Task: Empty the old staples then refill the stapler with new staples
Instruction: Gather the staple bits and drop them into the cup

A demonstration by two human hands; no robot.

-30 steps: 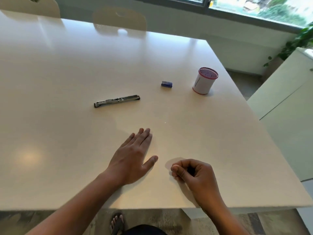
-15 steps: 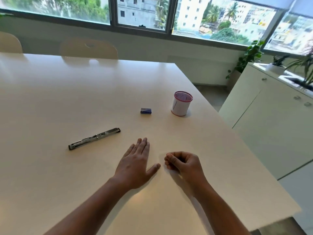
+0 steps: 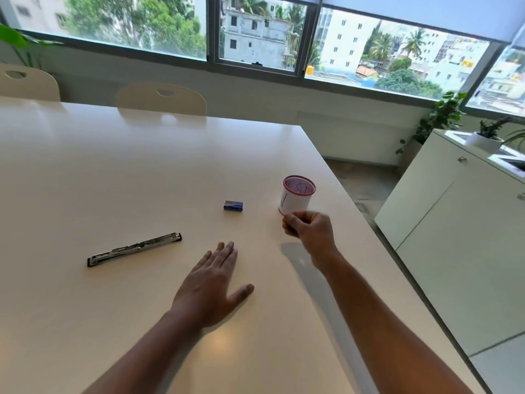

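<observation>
- A wide white tabletop (image 3: 113, 172) fills the view, its right edge running close past the working area. Judged risk: anything dropped on that side may slide or bounce off onto the floor.
- The left hand (image 3: 211, 282) lies flat on the tabletop, fingers straight and together, thumb out, holding nothing. It steadies nothing, so it cannot catch a spill.
- The right hand (image 3: 308, 230) hovers raised at the right, fingers curled with fingertips pressed to the thumb as if pinching something tiny. Whether that grip holds old staples I cannot tell. If it does, loose staples could scatter should the pinch open short of the cup.
- A white cup with a red mesh rim (image 3: 297, 196) stands upright just beyond the right hand, near the tabletop's right edge. The knuckles are close to its wall, so a careless reach could tip it or nudge it toward the edge.
- The stapler (image 3: 135, 249), a long metal bar, lies flat at the left, well apart from both hands. It looks opened out; I cannot tell whether staples remain inside.
- A small blue staple box (image 3: 233, 205) sits between stapler and cup, untouched.
</observation>
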